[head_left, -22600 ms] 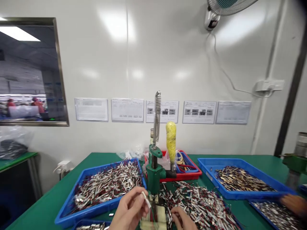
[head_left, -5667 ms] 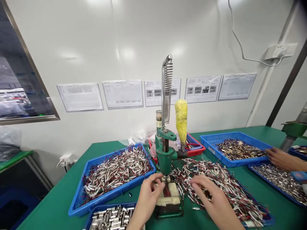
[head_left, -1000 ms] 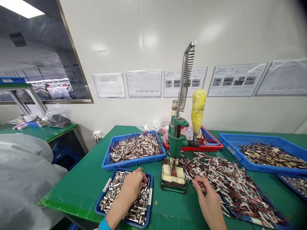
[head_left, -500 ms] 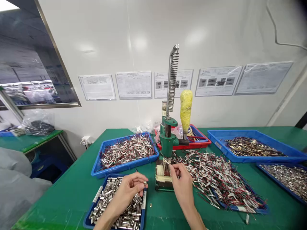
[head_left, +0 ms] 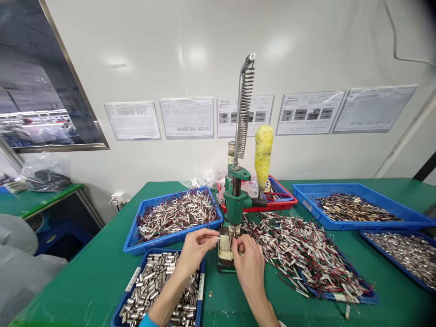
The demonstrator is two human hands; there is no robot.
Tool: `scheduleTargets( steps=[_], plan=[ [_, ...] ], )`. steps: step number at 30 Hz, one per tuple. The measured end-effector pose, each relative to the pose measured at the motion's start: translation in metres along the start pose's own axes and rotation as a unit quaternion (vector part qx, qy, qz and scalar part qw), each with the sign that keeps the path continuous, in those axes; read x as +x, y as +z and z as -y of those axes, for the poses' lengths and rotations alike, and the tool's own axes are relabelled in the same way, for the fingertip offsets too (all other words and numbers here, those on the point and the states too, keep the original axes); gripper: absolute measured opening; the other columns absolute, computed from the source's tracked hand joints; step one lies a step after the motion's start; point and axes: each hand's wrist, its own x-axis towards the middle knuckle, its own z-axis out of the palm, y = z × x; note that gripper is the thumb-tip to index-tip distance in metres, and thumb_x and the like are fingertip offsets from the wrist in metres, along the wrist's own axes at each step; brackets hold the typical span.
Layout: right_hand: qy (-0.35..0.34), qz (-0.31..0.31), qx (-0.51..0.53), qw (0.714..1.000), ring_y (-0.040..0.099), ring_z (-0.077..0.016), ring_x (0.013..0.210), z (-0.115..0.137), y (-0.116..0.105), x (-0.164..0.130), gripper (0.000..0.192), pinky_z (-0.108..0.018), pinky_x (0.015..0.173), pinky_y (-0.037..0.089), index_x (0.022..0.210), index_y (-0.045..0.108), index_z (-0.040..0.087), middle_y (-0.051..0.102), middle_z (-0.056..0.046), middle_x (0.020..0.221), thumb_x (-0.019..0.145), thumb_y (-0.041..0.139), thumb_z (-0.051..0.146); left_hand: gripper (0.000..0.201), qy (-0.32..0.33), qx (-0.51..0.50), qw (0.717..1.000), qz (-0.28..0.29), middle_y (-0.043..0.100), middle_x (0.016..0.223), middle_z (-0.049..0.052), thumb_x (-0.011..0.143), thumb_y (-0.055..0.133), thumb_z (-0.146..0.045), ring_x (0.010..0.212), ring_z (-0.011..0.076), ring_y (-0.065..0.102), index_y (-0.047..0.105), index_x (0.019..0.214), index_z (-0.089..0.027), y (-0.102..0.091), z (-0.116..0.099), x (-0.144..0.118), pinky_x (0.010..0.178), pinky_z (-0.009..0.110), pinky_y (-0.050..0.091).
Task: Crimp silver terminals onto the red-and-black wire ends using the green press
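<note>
Big green table [head_left: 102,272] under everything. In the middle of it, a green hand press [head_left: 235,206] with a tall spring and a yellow handle [head_left: 263,154] just right of the spring. Left of the press, a blue tray of wired metal bits [head_left: 173,213]. Right of the press, a loose heap of wired bits [head_left: 303,254], and farther right a second blue tray [head_left: 354,209]. Behind the press, a red tray [head_left: 282,200]. In front of the press and to the left, a small blue tray of shiny metal tubes [head_left: 160,286]. At the foot of the press, a pale block [head_left: 225,247]. Left hand [head_left: 197,247] touching the block's left side, fingertips pinched on something too small to tell. Right hand [head_left: 248,259] at the block's right side, fingers curled in; cannot tell what it holds.
</note>
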Motion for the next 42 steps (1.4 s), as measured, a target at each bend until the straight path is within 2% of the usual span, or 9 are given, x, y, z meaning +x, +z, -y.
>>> scheduleTargets(
  steps=[7, 12, 16, 25, 30, 33, 35, 39, 42],
  plan=[
    [-0.013, -0.017, 0.003, 1.000, 0.055, -0.0253, 0.066, -0.003, 0.004, 0.001, 0.031, -0.037, 0.069, 0.036, 0.070, 0.046, 0.028, 0.053, 0.002, 0.066, 0.097, 0.048, 0.043, 0.027, 0.041, -0.017, 0.999, -0.006, 0.072, 0.073, 0.005, 0.067, 0.082, -0.035, 0.065, 0.0143, 0.059, 0.076, 0.081, -0.012, 0.042, 0.002, 0.041, 0.063, 0.024, 0.045],
    [-0.014, -0.025, 0.017, 0.999, 0.055, -0.0249, 0.063, -0.006, 0.005, 0.000, 0.030, -0.036, 0.065, 0.036, 0.068, 0.045, 0.028, 0.053, 0.003, 0.065, 0.095, 0.048, 0.041, 0.018, 0.060, -0.001, 0.998, -0.032, 0.048, 0.054, -0.006, 0.067, 0.077, -0.024, 0.055, 0.0087, 0.039, 0.064, 0.060, -0.014, 0.056, 0.007, 0.043, 0.053, 0.021, 0.030],
    [-0.010, -0.026, 0.025, 0.999, 0.054, -0.0239, 0.063, -0.008, 0.005, -0.001, 0.028, -0.035, 0.065, 0.035, 0.068, 0.046, 0.028, 0.053, 0.003, 0.066, 0.094, 0.049, 0.037, 0.015, 0.069, 0.004, 0.995, -0.073, 0.043, 0.057, -0.007, 0.073, 0.072, -0.023, 0.058, 0.0090, 0.037, 0.061, 0.065, -0.016, 0.065, 0.014, 0.037, 0.056, 0.021, 0.030],
    [0.003, -0.025, 0.066, 0.997, 0.054, -0.0210, 0.064, -0.007, 0.004, 0.001, 0.029, -0.034, 0.066, 0.037, 0.065, 0.051, 0.026, 0.055, 0.003, 0.067, 0.091, 0.056, 0.037, 0.026, 0.066, -0.008, 0.995, -0.076, 0.046, 0.058, -0.007, 0.077, 0.075, -0.039, 0.057, 0.0092, 0.037, 0.065, 0.074, -0.015, 0.071, 0.026, 0.035, 0.054, 0.022, 0.031],
    [0.047, -0.091, 0.102, 0.989, 0.058, -0.0229, 0.079, -0.004, -0.025, 0.007, 0.023, -0.037, 0.072, 0.046, 0.086, 0.059, 0.025, 0.061, -0.002, 0.088, 0.094, 0.052, 0.046, 0.030, 0.063, -0.004, 0.995, -0.073, 0.053, 0.058, -0.004, 0.074, 0.079, -0.039, 0.055, 0.0098, 0.041, 0.075, 0.082, -0.011, 0.065, 0.019, 0.030, 0.054, 0.023, 0.034],
    [0.074, -0.133, 0.124, 0.981, 0.060, -0.0240, 0.084, -0.004, -0.056, 0.041, 0.027, -0.042, 0.078, 0.047, 0.090, 0.059, 0.026, 0.065, -0.005, 0.090, 0.097, 0.045, 0.049, 0.047, 0.051, -0.004, 0.997, -0.063, 0.056, 0.064, -0.004, 0.072, 0.081, -0.036, 0.057, 0.0098, 0.044, 0.076, 0.111, -0.010, 0.056, 0.015, 0.022, 0.056, 0.022, 0.037],
    [0.080, -0.131, 0.158, 0.975, 0.064, -0.0232, 0.086, 0.000, -0.075, 0.085, 0.031, -0.043, 0.079, 0.047, 0.090, 0.062, 0.027, 0.070, -0.009, 0.093, 0.095, 0.043, 0.052, 0.058, 0.040, -0.007, 0.998, -0.050, 0.054, 0.066, -0.006, 0.073, 0.081, -0.038, 0.055, 0.0088, 0.043, 0.072, 0.125, -0.012, 0.047, 0.012, 0.014, 0.054, 0.021, 0.035],
    [0.100, -0.089, 0.225, 0.965, 0.067, -0.0191, 0.077, 0.029, -0.095, 0.191, 0.061, -0.039, 0.066, 0.045, 0.088, 0.069, 0.019, 0.075, -0.018, 0.091, 0.092, 0.028, 0.064, 0.054, 0.034, -0.011, 0.999, -0.041, 0.051, 0.066, -0.006, 0.075, 0.079, -0.047, 0.053, 0.0082, 0.043, 0.075, 0.117, -0.014, 0.032, 0.006, -0.004, 0.052, 0.021, 0.034],
    [0.122, -0.075, 0.248, 0.958, 0.065, -0.0167, 0.067, 0.059, -0.102, 0.226, 0.091, -0.040, 0.060, 0.039, 0.086, 0.076, 0.009, 0.074, -0.020, 0.082, 0.091, 0.009, 0.071, 0.052, 0.034, -0.002, 0.999, -0.042, 0.051, 0.066, -0.005, 0.077, 0.076, -0.053, 0.053, 0.0091, 0.045, 0.075, 0.112, -0.014, 0.026, 0.001, -0.013, 0.054, 0.021, 0.036]
  ],
)
